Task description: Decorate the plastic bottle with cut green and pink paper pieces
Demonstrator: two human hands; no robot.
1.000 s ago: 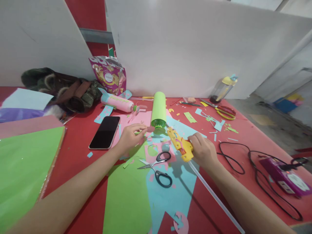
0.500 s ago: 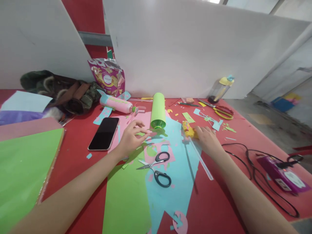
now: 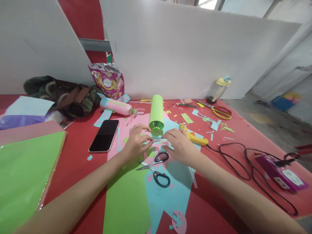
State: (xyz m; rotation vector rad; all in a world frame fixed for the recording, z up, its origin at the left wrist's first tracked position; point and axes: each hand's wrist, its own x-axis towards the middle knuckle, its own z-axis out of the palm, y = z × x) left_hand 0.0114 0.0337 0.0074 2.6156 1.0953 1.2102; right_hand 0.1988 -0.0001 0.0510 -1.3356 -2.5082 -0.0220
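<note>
My left hand (image 3: 138, 143) pinches a small, thin pink paper piece (image 3: 157, 140), seen nearly edge-on. Facing it from the other side is my right hand (image 3: 180, 145), its fingers curved and its thumb apart, empty as far as I can see. Just beyond both hands lies a bottle wrapped in green paper (image 3: 156, 110), its clear green neck toward me. A yellow hot glue gun (image 3: 199, 140) rests beside my right hand, partly hidden by it, with a clear glue stick (image 3: 193, 178) showing below. Black-handled scissors (image 3: 156, 167) lie open beneath the hands on coloured paper sheets (image 3: 129, 204).
A phone (image 3: 104, 136) and a pink-wrapped bottle (image 3: 117, 106) lie left. At the right are a purple power strip (image 3: 282, 174) with a black cord (image 3: 252, 165), larger scissors (image 3: 220, 112) and paper scraps (image 3: 214, 125). A snack bag (image 3: 107, 81) stands against the white panel.
My right hand has let go of the glue gun, leaving it on the table, and moved left toward the pink piece. My left hand still pinches that piece, slightly lower.
</note>
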